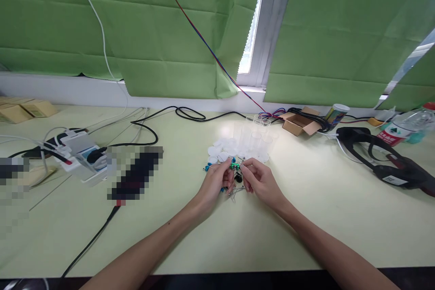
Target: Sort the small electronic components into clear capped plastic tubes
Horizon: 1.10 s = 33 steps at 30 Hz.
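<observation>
My left hand [215, 182] and my right hand [261, 182] meet near the middle of the table. Between their fingertips is a small shiny green piece [235, 166], too small to name exactly; both hands are closed on it in a pinch. Small blue pieces [208, 167] with thin wire-like ends lie beside my left hand. A dark round piece [239, 178] and some thin pale strands [233, 196] show below the fingers. Just beyond the hands are several white round lids [214, 150] and several clear plastic cylinders [254, 140], standing upright.
On the right are an open cardboard box [297, 124], a can [336, 115], a black headset [390, 163] and a plastic bottle [404, 127]. A white power strip [79, 156] with cables and a pixelated dark device [137, 174] lie left. A black cable [200, 118] runs along the back.
</observation>
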Each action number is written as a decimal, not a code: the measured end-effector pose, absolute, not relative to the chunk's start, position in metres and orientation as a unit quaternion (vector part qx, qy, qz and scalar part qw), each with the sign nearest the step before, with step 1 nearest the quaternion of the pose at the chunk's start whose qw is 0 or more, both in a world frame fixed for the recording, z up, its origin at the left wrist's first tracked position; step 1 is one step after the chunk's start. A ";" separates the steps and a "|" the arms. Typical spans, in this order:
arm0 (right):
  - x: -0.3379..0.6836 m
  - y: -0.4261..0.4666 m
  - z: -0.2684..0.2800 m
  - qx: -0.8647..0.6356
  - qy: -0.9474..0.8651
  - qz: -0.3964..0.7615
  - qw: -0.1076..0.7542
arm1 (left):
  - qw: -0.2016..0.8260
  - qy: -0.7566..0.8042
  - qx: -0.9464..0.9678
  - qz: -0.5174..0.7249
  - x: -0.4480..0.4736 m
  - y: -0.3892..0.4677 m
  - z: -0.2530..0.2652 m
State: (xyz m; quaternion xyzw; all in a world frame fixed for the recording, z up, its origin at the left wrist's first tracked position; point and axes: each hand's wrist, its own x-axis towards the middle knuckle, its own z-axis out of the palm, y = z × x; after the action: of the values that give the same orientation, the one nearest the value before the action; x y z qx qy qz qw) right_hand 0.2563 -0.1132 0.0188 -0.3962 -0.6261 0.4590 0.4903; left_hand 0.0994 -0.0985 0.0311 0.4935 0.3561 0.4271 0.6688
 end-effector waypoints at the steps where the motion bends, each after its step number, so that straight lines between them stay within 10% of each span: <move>1: 0.257 -0.113 0.019 -0.400 -0.627 0.456 0.488 | 0.667 0.356 0.498 0.425 0.099 -0.098 0.031; 33: 0.258 -0.112 0.018 -0.417 -0.628 0.446 0.483 | 0.674 0.357 0.490 0.423 0.099 -0.100 0.031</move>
State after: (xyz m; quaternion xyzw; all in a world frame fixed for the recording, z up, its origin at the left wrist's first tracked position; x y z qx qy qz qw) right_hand 0.2584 -0.1123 0.0175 -0.4167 -0.6276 0.4463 0.4829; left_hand 0.0988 -0.1002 0.0309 0.4898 0.3565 0.4233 0.6737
